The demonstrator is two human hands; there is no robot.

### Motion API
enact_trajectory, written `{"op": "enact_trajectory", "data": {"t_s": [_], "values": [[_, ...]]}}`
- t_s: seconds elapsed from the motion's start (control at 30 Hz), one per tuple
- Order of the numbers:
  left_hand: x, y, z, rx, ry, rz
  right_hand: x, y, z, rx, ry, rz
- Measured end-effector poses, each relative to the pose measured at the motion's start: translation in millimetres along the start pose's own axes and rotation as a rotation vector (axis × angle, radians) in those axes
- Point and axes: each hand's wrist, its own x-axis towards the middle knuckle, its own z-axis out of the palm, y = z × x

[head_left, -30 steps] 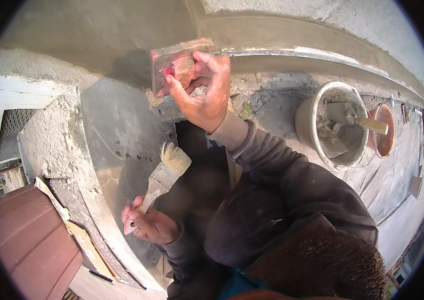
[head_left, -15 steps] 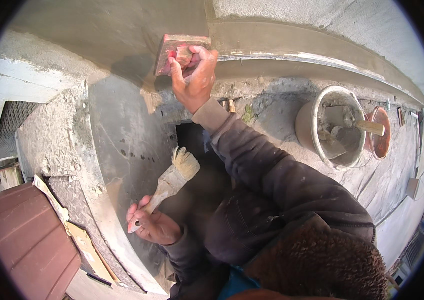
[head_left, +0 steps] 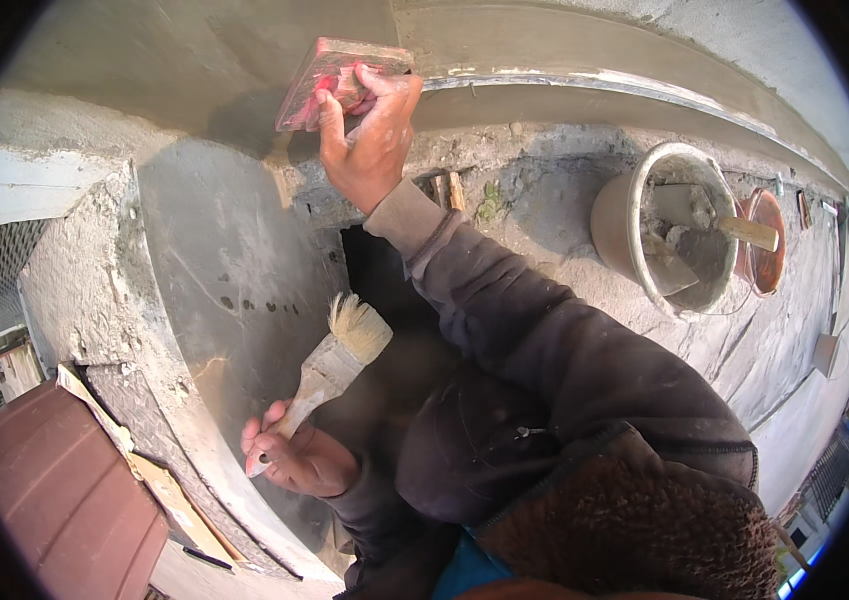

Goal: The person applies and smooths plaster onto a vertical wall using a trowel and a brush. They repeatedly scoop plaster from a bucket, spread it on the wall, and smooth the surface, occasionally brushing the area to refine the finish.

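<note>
My right hand [head_left: 373,140] grips the handle of a small rectangular plastering float [head_left: 303,88], reddish and smeared with mortar. The float lies at or very close to the smooth grey plaster face [head_left: 175,60] at the top of the view; whether it touches cannot be told. Lower and to the left, my left hand [head_left: 307,462] is closed round the wooden handle of a wide paintbrush [head_left: 330,368]. Its pale, splayed bristles point up and away from me, over a dark opening, and touch nothing.
A mortar-crusted bucket [head_left: 617,232] at right holds grey mix and a trowel whose wooden handle [head_left: 751,233] sticks out. Behind it stands an orange bucket [head_left: 769,243]. A rough ledge [head_left: 95,270] and brown ribbed panel [head_left: 65,480] lie left. A straight edging strip [head_left: 545,78] runs along the plaster.
The float and my right hand appear a little higher and further left, but the whole view has shifted left too. Both hands keep their holds, and the brush has barely moved.
</note>
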Motion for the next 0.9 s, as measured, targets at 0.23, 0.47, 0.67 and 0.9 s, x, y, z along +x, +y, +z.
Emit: {"op": "enact_trajectory", "data": {"t_s": [0.23,0.47,0.67,0.9], "values": [[6.8,2.3,14.9,0.016,0.088,-0.03,-83.7,22.4,-57.2,0.127,-0.414,0.178],[6.6,3.9,25.2,-0.13,0.04,-0.14,-82.3,-11.9,-151.8,0.673,-0.896,0.342],[15.5,-3.5,21.8,-0.148,-0.087,-0.105,-15.8,-32.9,-158.2,0.893,-0.803,0.427],[14.0,-19.9,4.9,0.031,-0.149,-0.067,131.4,-48.6,-286.3,0.463,-0.87,0.389]]}}
